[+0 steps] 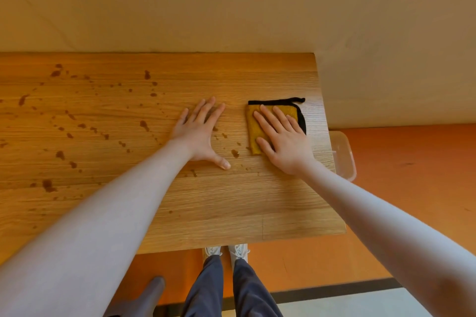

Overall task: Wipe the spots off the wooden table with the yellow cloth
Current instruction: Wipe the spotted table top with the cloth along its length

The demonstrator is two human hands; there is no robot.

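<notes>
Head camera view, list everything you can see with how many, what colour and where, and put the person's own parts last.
wooden table: one, light brown, fills the middle of the view.
spots: many, dark brown, scattered over the table's left and middle.
yellow cloth: one, folded, yellow with black trim, near the table's right end.
plastic container: one, clear, just past the table's right edge.
floor: orange, with a dark strip and a pale area lower right.
wall: beige, behind the table.
left hand: flat on the bare table.
right hand: flat on the cloth.
shoes: two, white, under the table edge.
</notes>
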